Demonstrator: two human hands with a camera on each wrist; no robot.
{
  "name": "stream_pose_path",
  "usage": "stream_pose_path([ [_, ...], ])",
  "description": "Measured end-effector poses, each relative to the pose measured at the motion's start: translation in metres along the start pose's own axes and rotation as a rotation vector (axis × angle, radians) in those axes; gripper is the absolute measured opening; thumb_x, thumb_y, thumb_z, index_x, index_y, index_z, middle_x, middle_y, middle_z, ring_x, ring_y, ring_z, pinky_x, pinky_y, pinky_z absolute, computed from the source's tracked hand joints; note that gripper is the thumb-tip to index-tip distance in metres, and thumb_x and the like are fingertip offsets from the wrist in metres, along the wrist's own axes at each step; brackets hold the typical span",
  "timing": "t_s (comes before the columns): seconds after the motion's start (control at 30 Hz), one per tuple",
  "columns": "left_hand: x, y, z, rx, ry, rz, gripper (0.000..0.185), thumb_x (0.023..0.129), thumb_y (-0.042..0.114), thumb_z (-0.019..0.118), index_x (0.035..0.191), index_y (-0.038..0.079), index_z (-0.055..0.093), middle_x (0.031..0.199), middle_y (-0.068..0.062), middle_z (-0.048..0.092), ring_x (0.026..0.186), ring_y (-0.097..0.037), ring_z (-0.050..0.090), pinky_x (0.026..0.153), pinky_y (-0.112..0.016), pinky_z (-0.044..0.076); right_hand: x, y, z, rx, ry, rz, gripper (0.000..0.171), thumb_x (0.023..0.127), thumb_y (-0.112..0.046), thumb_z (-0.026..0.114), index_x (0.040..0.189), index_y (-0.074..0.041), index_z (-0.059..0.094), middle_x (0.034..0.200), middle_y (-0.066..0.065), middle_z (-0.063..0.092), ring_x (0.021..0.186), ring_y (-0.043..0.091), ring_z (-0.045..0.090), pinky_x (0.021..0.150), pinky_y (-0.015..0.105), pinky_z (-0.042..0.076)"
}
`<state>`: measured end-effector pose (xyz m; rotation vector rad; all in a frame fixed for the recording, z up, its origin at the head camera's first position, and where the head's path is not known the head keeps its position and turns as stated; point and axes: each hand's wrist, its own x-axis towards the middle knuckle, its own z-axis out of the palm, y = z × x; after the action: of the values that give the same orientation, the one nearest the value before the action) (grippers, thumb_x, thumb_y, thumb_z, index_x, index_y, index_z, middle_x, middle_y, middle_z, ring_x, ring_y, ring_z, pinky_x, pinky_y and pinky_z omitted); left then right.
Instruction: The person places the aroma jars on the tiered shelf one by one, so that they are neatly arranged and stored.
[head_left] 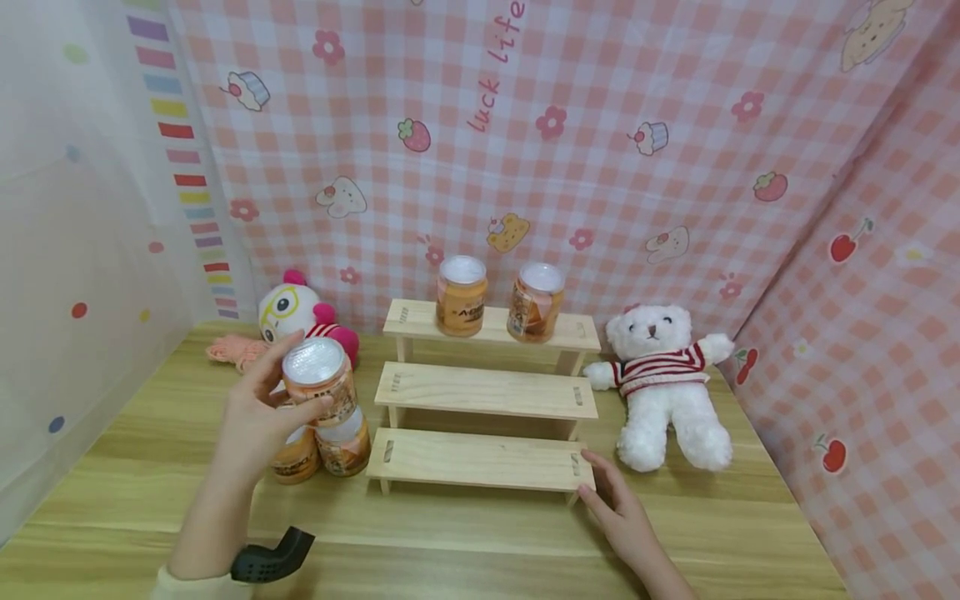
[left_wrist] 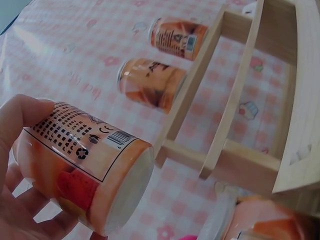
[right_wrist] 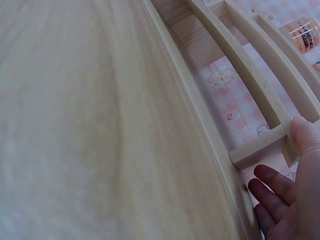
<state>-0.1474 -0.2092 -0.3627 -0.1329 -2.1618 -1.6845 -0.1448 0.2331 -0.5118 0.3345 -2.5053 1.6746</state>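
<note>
My left hand (head_left: 258,408) grips an orange can (head_left: 321,379) with a foil top, lifted above two more cans (head_left: 330,446) that stand on the table left of a three-step wooden rack (head_left: 483,392). In the left wrist view the held can (left_wrist: 85,160) fills the lower left, fingers curled round it. Two cans (head_left: 461,296) (head_left: 536,302) stand on the rack's top step. My right hand (head_left: 611,500) rests with straight fingers against the right end of the bottom step; the right wrist view shows the fingertips (right_wrist: 272,185) at the rack's leg (right_wrist: 257,150).
A white teddy bear (head_left: 663,383) in a striped jumper sits right of the rack. A pink-and-white plush toy (head_left: 300,317) lies at the back left. Pink checked cloth (head_left: 600,125) hangs behind and to the right. The wooden table (head_left: 450,542) stretches in front.
</note>
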Motion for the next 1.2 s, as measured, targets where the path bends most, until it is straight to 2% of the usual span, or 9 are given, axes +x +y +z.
stream_pose_path([
  [0.13,-0.002,-0.002,0.01,-0.057,-0.03,0.002,0.077,0.076,-0.005,0.077,0.143,0.017,0.046,0.122,0.005,0.057,0.106,-0.009,0.055,0.079,-0.018,0.048,0.001,-0.001,0.0,0.009,-0.013,-0.007,0.043,0.095,-0.013,0.06,0.137,-0.014,0.049,0.121,0.013,0.061,0.111,0.02,0.055,0.091,0.023,0.044],
  [0.27,-0.006,-0.002,0.02,-0.116,-0.073,-0.011,0.078,0.074,-0.007,0.077,0.143,0.015,0.046,0.122,0.001,0.057,0.104,-0.012,0.057,0.079,-0.02,0.05,0.001,-0.002,0.001,0.024,-0.028,0.005,0.044,0.095,-0.014,0.06,0.138,-0.014,0.048,0.126,0.015,0.058,0.115,0.022,0.053,0.092,0.023,0.044],
  [0.47,-0.005,0.0,0.037,-0.128,-0.122,-0.034,0.078,0.073,-0.004,0.08,0.142,0.012,0.046,0.122,-0.01,0.058,0.101,-0.018,0.057,0.077,-0.024,0.051,0.001,-0.002,0.0,0.036,-0.024,0.008,0.044,0.095,-0.014,0.06,0.138,-0.014,0.048,0.13,0.017,0.055,0.118,0.027,0.051,0.092,0.023,0.043],
  [0.57,-0.002,0.0,0.045,-0.145,-0.145,-0.038,0.078,0.072,-0.004,0.08,0.141,0.009,0.046,0.126,-0.014,0.057,0.103,-0.02,0.057,0.077,-0.029,0.053,0.0,-0.001,-0.001,0.034,-0.028,0.005,0.044,0.096,-0.015,0.059,0.138,-0.013,0.047,0.136,0.018,0.051,0.121,0.03,0.048,0.093,0.022,0.042],
  [0.63,0.001,0.001,0.051,-0.128,-0.155,-0.024,0.078,0.072,-0.002,0.081,0.14,0.009,0.047,0.128,-0.013,0.057,0.108,-0.019,0.056,0.085,-0.031,0.049,0.0,-0.001,-0.001,0.027,-0.028,0.005,0.044,0.096,-0.015,0.059,0.139,-0.014,0.047,0.137,0.017,0.049,0.122,0.03,0.047,0.094,0.022,0.042],
  [0.8,0.011,0.003,0.063,-0.118,-0.186,0.004,0.077,0.07,0.001,0.084,0.138,0.009,0.049,0.128,-0.011,0.058,0.116,-0.022,0.053,0.092,-0.043,0.043,0.0,-0.002,-0.002,0.019,-0.02,0.008,0.044,0.096,-0.015,0.059,0.138,-0.015,0.047,0.133,0.016,0.053,0.119,0.027,0.05,0.093,0.023,0.043],
  [1.03,0.023,0.007,0.08,-0.158,-0.253,0.01,0.077,0.069,0.0,0.084,0.137,0.007,0.049,0.127,-0.012,0.058,0.115,-0.025,0.053,0.094,-0.048,0.042,0.0,-0.002,-0.002,0.026,-0.028,0.001,0.044,0.096,-0.015,0.059,0.138,-0.014,0.047,0.134,0.017,0.052,0.119,0.029,0.05,0.093,0.022,0.042],
  [1.2,0.03,0.008,0.093,-0.15,-0.274,0.018,0.077,0.068,0.001,0.085,0.137,0.006,0.05,0.126,-0.012,0.059,0.114,-0.026,0.053,0.092,-0.049,0.044,-0.001,-0.002,-0.001,0.02,-0.025,0.0,0.044,0.096,-0.015,0.059,0.139,-0.015,0.047,0.137,0.016,0.05,0.12,0.028,0.05,0.093,0.022,0.043],
])
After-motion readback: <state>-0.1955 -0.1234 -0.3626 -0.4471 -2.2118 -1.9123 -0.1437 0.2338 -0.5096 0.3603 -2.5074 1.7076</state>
